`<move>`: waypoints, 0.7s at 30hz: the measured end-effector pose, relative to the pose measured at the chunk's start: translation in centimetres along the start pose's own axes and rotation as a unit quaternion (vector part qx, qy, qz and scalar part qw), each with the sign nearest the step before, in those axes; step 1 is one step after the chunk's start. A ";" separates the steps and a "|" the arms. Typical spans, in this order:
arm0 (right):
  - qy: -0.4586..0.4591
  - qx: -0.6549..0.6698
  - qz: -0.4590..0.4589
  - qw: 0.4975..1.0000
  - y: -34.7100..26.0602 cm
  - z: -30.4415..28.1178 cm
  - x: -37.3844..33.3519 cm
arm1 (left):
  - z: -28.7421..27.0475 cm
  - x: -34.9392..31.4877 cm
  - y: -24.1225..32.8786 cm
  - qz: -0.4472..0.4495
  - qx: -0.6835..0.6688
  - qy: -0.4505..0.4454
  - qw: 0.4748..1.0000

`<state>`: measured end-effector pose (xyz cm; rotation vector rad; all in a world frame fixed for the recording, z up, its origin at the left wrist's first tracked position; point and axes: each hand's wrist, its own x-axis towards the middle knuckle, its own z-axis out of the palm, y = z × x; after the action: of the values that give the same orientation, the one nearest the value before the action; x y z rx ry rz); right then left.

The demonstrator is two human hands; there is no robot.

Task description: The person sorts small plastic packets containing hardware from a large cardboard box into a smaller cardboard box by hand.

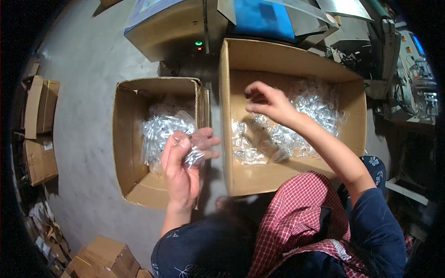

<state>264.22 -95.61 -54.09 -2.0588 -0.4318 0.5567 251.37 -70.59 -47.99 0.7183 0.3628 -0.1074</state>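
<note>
My left hand [183,160] is palm up at the right wall of the smaller cardboard box [123,139]. Its thumb presses a small clear plastic bag [195,155] against the fingers; what the bag contains is too small to make out. Inside that box lies a heap of shiny clear bags [162,132]. Over the larger cardboard box [287,58] on the right, my right hand [271,103] hovers with bent fingers, thumb apart from them and nothing visible between. Beneath it, many clear bags with small silvery contents [315,120] cover much of the bottom.
A metal machine cabinet [167,37] with green and red lights stands behind the boxes, beside a blue panel [262,18]. More machinery [408,78] is at the far right. Other cartons [41,109] line the left side, and another carton [104,257] sits at lower left.
</note>
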 end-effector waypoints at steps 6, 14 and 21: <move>-0.107 -0.446 -0.051 0.887 10.2 3.3 -4.1 | -0.9 -0.5 -0.1 0.013 0.005 -0.014 1.000; -0.084 -0.348 -0.102 0.928 11.6 0.9 -2.9 | -0.2 0.4 -0.3 0.026 0.012 0.051 0.998; -0.025 -0.194 -0.041 0.980 10.9 1.8 -3.6 | -2.2 1.6 -0.7 0.024 0.038 -0.022 0.999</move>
<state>261.14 -101.70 -63.46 -2.3881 -0.6962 0.5060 252.10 -69.65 -50.55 0.7986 0.3007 -0.0918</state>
